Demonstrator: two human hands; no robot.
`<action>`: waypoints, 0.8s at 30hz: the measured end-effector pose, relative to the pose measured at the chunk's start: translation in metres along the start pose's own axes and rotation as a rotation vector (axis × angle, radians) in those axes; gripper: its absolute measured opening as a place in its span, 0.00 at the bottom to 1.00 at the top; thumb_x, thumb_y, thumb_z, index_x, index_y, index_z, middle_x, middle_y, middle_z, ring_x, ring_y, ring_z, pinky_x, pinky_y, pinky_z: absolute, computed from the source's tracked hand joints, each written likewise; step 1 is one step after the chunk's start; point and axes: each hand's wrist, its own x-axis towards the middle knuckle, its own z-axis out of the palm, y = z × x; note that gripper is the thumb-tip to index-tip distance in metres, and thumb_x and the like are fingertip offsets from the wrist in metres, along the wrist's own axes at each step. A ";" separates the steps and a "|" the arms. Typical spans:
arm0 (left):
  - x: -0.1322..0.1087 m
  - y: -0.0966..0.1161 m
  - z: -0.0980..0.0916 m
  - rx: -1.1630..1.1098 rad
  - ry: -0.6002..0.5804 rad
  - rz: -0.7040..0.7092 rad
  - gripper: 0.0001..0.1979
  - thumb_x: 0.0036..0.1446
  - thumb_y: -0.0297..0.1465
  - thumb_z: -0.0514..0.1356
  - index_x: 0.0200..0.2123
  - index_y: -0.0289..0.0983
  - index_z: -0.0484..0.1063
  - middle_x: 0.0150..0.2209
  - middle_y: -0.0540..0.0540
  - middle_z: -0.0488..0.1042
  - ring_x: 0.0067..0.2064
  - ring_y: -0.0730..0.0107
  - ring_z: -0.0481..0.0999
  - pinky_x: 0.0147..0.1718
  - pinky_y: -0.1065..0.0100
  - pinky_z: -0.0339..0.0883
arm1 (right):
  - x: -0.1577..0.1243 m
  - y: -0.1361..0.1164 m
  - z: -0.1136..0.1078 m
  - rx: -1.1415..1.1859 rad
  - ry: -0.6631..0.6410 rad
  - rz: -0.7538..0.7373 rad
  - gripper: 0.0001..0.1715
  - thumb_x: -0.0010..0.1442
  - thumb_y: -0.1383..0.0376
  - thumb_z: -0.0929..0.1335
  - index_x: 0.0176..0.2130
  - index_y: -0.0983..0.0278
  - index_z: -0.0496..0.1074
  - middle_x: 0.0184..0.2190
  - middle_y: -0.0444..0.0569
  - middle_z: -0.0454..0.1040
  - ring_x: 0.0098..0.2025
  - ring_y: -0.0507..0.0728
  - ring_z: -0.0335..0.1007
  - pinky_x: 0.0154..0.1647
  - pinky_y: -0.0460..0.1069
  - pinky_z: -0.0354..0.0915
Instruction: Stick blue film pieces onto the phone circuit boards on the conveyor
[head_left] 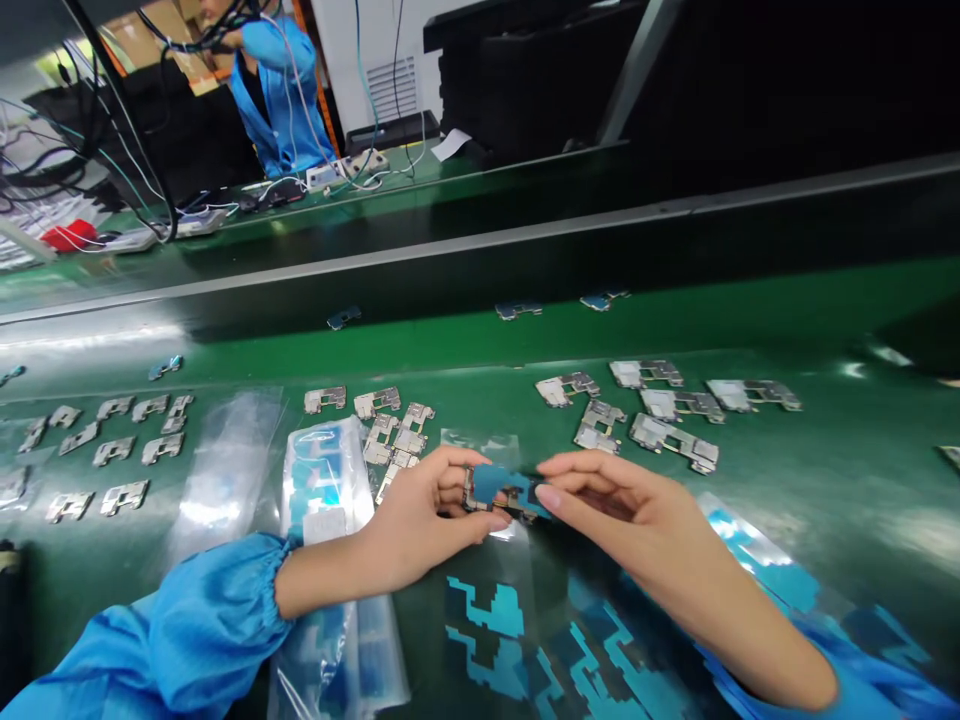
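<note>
Between my two hands is a small circuit board with a blue film on its upper face. My left hand pinches the board's left end between thumb and fingers. At the right end, the thumb and fingers of my right hand close on the board or its film; which of the two I cannot tell. Just below the hands lie clear sheets with cut blue film pieces. A plastic bag of blue film sheets rests under my left forearm.
Bare circuit boards lie in groups at the right, and more boards at the left. Several blue-covered boards sit along the back of the green table. Behind a raised ledge are cables and a person in a blue sleeve.
</note>
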 end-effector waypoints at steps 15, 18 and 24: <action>-0.002 -0.002 0.000 -0.113 -0.041 -0.037 0.25 0.51 0.29 0.75 0.49 0.41 0.70 0.40 0.46 0.84 0.42 0.61 0.86 0.33 0.69 0.77 | -0.003 -0.002 -0.003 -0.053 -0.058 0.033 0.19 0.52 0.46 0.77 0.33 0.58 0.84 0.32 0.53 0.85 0.31 0.61 0.82 0.30 0.49 0.77; -0.003 -0.002 0.000 -0.115 -0.050 -0.035 0.24 0.51 0.30 0.75 0.49 0.41 0.70 0.40 0.47 0.84 0.42 0.61 0.86 0.33 0.69 0.77 | -0.004 0.000 -0.004 -0.063 -0.068 0.047 0.20 0.53 0.45 0.77 0.32 0.58 0.84 0.31 0.53 0.85 0.30 0.60 0.82 0.29 0.49 0.76; -0.003 -0.004 0.000 -0.113 -0.048 -0.028 0.23 0.52 0.30 0.75 0.48 0.41 0.70 0.41 0.45 0.84 0.43 0.60 0.87 0.33 0.69 0.78 | -0.003 0.000 -0.006 -0.110 -0.079 0.039 0.21 0.54 0.45 0.77 0.33 0.59 0.84 0.30 0.53 0.85 0.30 0.61 0.81 0.27 0.49 0.75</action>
